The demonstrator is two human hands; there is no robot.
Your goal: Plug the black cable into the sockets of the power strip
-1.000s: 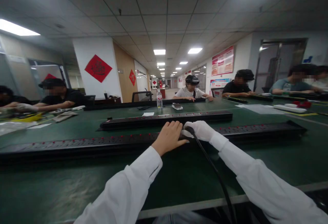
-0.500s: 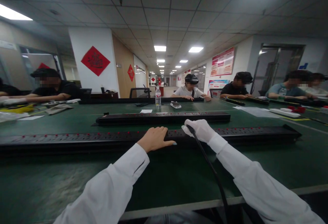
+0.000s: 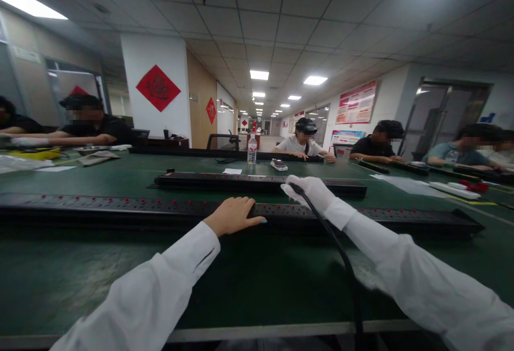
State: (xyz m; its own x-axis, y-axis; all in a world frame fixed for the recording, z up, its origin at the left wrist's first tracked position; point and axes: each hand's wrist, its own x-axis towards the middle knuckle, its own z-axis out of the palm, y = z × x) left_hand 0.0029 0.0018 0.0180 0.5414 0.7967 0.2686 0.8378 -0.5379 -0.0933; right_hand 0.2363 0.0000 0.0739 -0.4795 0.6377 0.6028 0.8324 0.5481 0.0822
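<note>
A long black power strip [image 3: 132, 209] with a row of sockets and small red buttons or lights lies across the table in front of me. My bare left hand [image 3: 236, 216] rests on its top edge near the middle, fingers laid over it and thumb apart. To its right, my white-gloved right hand [image 3: 313, 195] grips the end of a thick black cable [image 3: 341, 249], just above the strip. The glove hides the cable's tip, and the cable hangs down past the table's front edge. Behind lies a second, shorter power strip [image 3: 225, 181].
A water bottle [image 3: 251, 149], a phone [image 3: 279, 165] and a small white paper [image 3: 232, 171] sit beyond the strips. A white sheet [image 3: 405, 185] lies right, a yellow item [image 3: 38, 153] left. Several people work around the green table [image 3: 257, 292]; one person [image 3: 303, 142] sits opposite.
My right hand has risen a little off the near strip with the cable end. My left hand has shifted slightly left along the strip. The view has turned slightly.
</note>
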